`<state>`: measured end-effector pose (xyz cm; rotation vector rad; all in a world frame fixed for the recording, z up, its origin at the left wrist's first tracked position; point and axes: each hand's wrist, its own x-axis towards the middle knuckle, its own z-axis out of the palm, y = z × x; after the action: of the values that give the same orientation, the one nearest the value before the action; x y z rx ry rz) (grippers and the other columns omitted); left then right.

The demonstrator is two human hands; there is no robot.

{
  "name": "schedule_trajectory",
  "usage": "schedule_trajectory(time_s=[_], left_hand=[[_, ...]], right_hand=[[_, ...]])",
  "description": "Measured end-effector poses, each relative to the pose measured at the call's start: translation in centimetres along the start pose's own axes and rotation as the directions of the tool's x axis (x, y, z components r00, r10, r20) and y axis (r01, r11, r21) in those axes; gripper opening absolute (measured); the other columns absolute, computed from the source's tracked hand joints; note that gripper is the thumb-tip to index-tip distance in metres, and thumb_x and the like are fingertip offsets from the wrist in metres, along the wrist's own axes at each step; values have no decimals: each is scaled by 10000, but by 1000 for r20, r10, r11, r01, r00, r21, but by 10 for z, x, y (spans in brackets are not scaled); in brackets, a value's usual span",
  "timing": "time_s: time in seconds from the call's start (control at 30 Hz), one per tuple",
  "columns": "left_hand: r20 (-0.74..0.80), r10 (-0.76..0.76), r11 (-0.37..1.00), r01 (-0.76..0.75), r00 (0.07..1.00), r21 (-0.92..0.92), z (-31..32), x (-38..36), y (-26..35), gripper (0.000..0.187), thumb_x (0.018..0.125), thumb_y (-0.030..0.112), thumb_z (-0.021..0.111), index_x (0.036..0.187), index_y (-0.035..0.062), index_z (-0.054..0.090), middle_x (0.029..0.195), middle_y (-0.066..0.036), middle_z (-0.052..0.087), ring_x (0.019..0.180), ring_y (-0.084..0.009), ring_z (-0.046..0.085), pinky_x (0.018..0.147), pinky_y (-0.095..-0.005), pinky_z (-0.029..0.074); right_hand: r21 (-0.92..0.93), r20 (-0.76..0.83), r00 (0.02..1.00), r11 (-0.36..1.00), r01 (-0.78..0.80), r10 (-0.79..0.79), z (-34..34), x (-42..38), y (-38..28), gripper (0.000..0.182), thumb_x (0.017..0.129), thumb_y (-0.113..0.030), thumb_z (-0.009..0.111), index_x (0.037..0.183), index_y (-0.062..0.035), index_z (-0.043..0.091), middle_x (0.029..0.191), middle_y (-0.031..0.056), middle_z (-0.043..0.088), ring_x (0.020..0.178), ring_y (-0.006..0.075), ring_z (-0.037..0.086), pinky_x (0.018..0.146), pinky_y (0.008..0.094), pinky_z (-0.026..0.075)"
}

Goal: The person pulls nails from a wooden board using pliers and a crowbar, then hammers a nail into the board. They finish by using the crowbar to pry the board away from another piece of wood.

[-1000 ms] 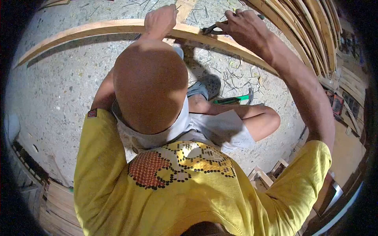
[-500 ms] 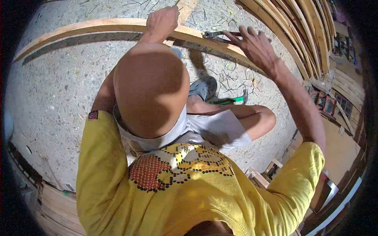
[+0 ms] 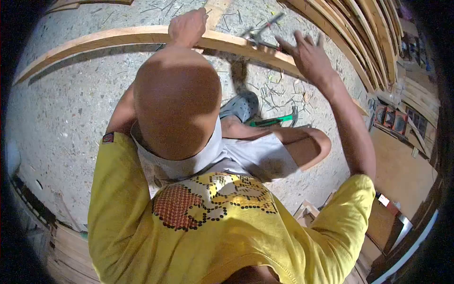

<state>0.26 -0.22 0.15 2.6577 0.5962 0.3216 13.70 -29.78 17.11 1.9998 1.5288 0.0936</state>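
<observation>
A long wooden beam (image 3: 113,36) lies across the floor in front of me. My left hand (image 3: 187,27) is closed over it, knuckles up, beside a second piece of wood (image 3: 216,10) at its far side; the fingertips are partly hidden. To the right, my right hand (image 3: 309,57) is at one handle of dark pincers (image 3: 257,39), several fingers stretched out. The pincers' handles are spread wide, and their head is at the beam's top edge. Whether the jaws grip a nail is too blurred to tell. A claw hammer with a green handle (image 3: 273,121) lies by my bent leg.
Loose nails (image 3: 272,94) are scattered over the speckled floor (image 3: 85,104). Long boards (image 3: 350,35) are stacked at the upper right. My shoe (image 3: 242,106) rests near the hammer. A flat brown panel (image 3: 402,156) and more wood stand at the right.
The pincers' handles have swung apart, one rising away from my right hand. That hand has shifted slightly, while my left hand stays on the beam.
</observation>
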Motion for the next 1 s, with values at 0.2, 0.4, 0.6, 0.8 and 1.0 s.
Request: schedule_trajectory(time_s=[0.2,0.4,0.6,0.8,1.0], left_hand=[[-68,33,999,-35,997,-32,-8,-1,-1,300,1030,363,547,1105,97,666,910,-186,738,834,-429,706,721,-553,541],[-84,77,996,-81,994,-46,-6,-4,-1,263,1037,327,549,1084,100,672,1045,-115,700,884,-365,721,745,-516,577],[-67,118,991,-121,991,-54,-14,-9,1,248,1026,315,565,1065,95,671,1008,-122,697,901,-356,715,758,-476,568],[130,-104,-170,112,986,-979,13,-23,-13,201,932,206,686,1102,105,719,943,-15,713,799,-183,679,673,-360,544],[-42,127,989,-130,991,-73,-21,-7,-1,158,953,177,594,1005,60,686,974,-137,703,887,-322,725,761,-441,595]], right_hand=[[445,91,989,893,62,-114,-41,37,-1,404,988,-71,533,1374,-164,608,1251,191,624,1147,380,645,1049,578,428],[997,47,998,61,-45,-37,-41,3,5,374,876,14,670,1247,-37,670,1190,74,669,1137,201,615,978,343,474],[958,-76,982,-260,120,174,-24,26,-75,233,844,-70,783,1053,18,728,1383,97,603,1123,186,575,1028,351,435],[870,-242,930,-362,334,276,-38,125,-162,183,874,-54,743,1040,17,716,1350,120,628,1208,193,587,1016,349,478],[761,29,968,-634,141,251,-43,112,-103,307,873,-30,732,1173,-24,666,1142,114,686,912,185,699,844,323,580]])
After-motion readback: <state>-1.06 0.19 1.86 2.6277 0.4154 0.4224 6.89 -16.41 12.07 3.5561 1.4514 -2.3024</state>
